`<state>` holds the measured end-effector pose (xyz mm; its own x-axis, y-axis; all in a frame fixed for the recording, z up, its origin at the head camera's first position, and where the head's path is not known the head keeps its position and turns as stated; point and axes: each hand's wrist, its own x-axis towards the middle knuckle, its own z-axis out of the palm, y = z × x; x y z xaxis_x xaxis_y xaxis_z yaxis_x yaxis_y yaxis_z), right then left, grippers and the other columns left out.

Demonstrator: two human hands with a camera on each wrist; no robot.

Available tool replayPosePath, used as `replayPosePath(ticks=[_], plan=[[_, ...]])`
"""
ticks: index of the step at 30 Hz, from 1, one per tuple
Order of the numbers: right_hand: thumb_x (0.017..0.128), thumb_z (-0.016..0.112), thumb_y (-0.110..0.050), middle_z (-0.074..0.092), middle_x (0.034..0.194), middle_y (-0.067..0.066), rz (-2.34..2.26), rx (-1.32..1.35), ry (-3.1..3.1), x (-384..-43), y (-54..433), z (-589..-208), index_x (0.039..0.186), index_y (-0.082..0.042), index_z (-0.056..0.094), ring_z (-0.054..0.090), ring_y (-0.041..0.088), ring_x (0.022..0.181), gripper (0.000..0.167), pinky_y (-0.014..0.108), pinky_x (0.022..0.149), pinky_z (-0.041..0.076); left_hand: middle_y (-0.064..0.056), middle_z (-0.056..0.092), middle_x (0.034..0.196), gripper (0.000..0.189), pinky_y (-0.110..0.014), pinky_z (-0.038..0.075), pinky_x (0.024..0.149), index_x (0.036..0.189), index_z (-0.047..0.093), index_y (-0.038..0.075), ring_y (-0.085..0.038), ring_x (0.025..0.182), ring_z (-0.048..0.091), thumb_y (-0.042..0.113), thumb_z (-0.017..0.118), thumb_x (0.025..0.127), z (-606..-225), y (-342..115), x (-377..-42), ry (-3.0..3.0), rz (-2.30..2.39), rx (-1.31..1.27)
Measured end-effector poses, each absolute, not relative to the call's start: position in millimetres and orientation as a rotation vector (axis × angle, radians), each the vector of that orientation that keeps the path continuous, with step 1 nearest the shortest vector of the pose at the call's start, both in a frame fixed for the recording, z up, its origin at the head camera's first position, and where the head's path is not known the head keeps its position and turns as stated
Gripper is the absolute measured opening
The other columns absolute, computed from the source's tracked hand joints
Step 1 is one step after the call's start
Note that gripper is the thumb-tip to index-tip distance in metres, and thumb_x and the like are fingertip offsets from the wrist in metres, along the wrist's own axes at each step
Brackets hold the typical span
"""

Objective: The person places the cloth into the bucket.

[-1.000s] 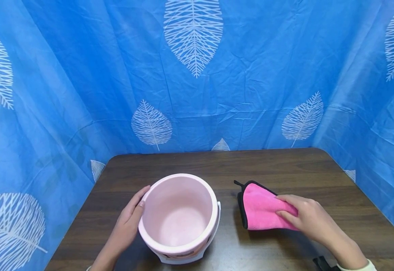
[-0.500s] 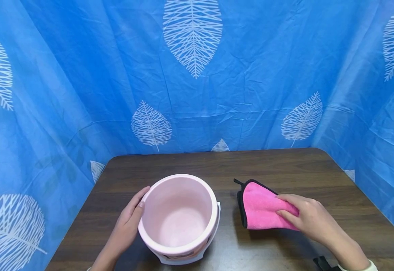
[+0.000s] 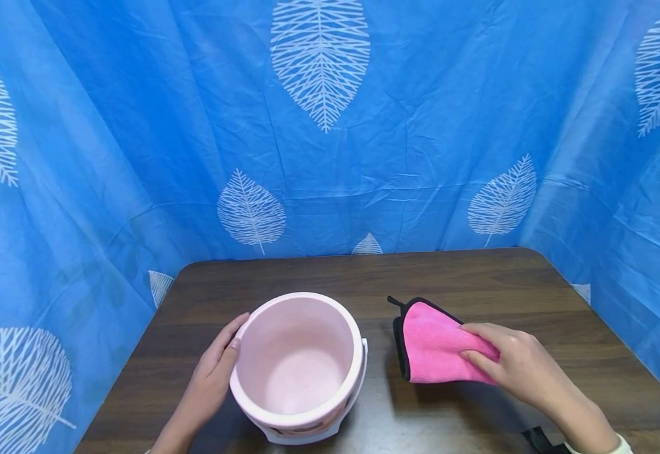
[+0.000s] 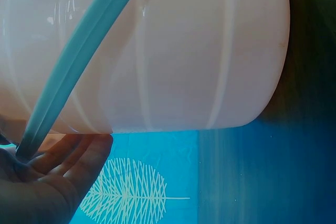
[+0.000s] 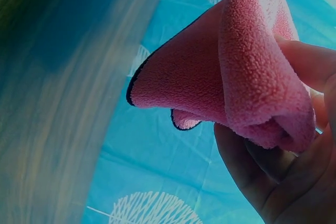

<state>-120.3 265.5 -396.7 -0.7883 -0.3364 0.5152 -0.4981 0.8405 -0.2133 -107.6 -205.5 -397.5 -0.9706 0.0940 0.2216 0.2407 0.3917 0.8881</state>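
A pale pink bucket [image 3: 296, 372] stands upright on the table, its open mouth toward the head camera. My left hand [image 3: 211, 372] rests against its left side at the rim, fingers extended along the outside. In the left wrist view, the bucket's handle [image 4: 79, 61] crosses the wall and its lower end lies by my palm. To the right, my right hand [image 3: 520, 362] pinches a folded pink cloth [image 3: 438, 347] with black edging and a small black loop. The right wrist view has the cloth [image 5: 257, 66] hanging in folds between thumb and fingers.
The dark wooden table [image 3: 421, 271] has rounded far corners. A blue curtain [image 3: 421, 126] with white leaf prints surrounds it at the back and sides. A black strap [image 3: 540, 438] shows near my right wrist.
The cloth in my right hand has risen slightly and shifted a little left, its shadow spreading below. My left hand and the bucket stay together in the same place.
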Motion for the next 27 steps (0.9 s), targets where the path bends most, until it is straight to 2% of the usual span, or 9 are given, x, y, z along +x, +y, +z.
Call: replayPosePath(ticks=[4, 10, 17, 27], plan=[[0.065, 0.094, -0.016, 0.076, 0.098, 0.001, 0.460, 0.632, -2.509, -120, 267, -395, 0.109, -0.012, 0.077, 0.073, 0.022, 0.081, 0.047, 0.045, 0.069, 0.061, -0.021, 0.039, 0.157, 0.044, -0.022, 0.036, 0.105, 0.153, 0.039, 0.000, -0.035, 0.143, 0.039, 0.014, 0.036, 0.111, -398, -206, -108, -2.504, -1.634, -0.310], [0.062, 0.094, -0.016, 0.076, 0.096, -0.002, 0.435, 0.667, -2.468, -119, 266, -394, 0.108, -0.014, 0.077, 0.073, 0.018, 0.080, 0.048, 0.037, 0.068, 0.059, -0.021, 0.039, 0.157, 0.044, -0.018, 0.035, 0.104, 0.153, 0.039, 0.000, -0.034, 0.143, 0.039, 0.013, 0.036, 0.111, -398, -206, -108, -2.503, -1.629, -0.313], [0.063, 0.094, -0.015, 0.076, 0.098, 0.000, 0.445, 0.664, -2.485, -117, 266, -388, 0.109, -0.012, 0.076, 0.073, 0.019, 0.080, 0.050, 0.042, 0.067, 0.061, -0.020, 0.039, 0.158, 0.044, -0.021, 0.035, 0.105, 0.153, 0.039, 0.001, -0.034, 0.143, 0.039, 0.015, 0.035, 0.111, -397, -206, -107, -2.514, -1.619, -0.308], [0.062, 0.095, -0.015, 0.076, 0.098, 0.000, 0.444, 0.687, -2.470, -120, 266, -380, 0.111, -0.011, 0.076, 0.073, 0.020, 0.080, 0.053, 0.036, 0.068, 0.061, -0.019, 0.039, 0.158, 0.044, -0.025, 0.036, 0.106, 0.153, 0.039, 0.003, -0.035, 0.143, 0.039, 0.015, 0.036, 0.111, -396, -206, -107, -2.536, -1.618, -0.284]])
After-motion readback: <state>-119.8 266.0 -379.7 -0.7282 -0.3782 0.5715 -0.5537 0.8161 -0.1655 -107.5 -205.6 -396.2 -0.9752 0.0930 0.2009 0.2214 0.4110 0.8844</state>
